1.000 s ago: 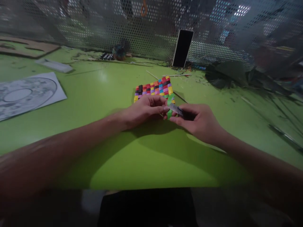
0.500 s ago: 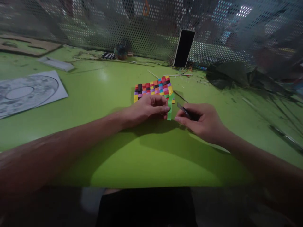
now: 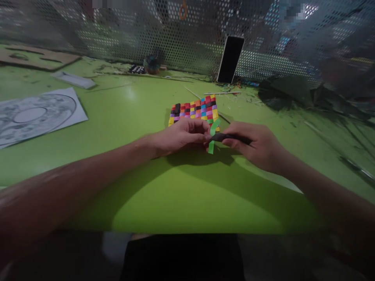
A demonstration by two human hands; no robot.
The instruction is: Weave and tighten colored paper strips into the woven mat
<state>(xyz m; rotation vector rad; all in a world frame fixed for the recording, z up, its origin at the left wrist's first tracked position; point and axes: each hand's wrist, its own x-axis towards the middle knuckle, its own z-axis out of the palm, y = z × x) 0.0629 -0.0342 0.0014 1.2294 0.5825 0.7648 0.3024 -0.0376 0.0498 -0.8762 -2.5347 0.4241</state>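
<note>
My left hand [image 3: 183,136] is closed, with thumb and fingers pinching a bright green strip [image 3: 211,146]. Just behind those fingers is a colourful checkered woven piece [image 3: 193,109] in red, yellow, black, purple and blue. Its near edge is hidden, so I cannot tell whether the hand holds it too. My right hand [image 3: 258,146] is wrapped round a slim dark tool [image 3: 224,136] with a flat, tapering tip. The tool's tip crosses the green strip at my left thumb; its exact kind is unclear.
A phone [image 3: 231,59] leans upright against a perforated metal screen [image 3: 187,43]. Printed paper [image 3: 58,103], a shallow white tray [image 3: 74,79] and a cut-out board [image 3: 64,60] lie leftward. Dark leaves [image 3: 281,91], scraps and a thin metallic tool [image 3: 357,168] are rightward on the green table [image 3: 175,195].
My right hand has moved left and slightly up, bringing the dark tool from beside the green strip onto it. My left hand still pinches the strip. The whole view has shifted slightly.
</note>
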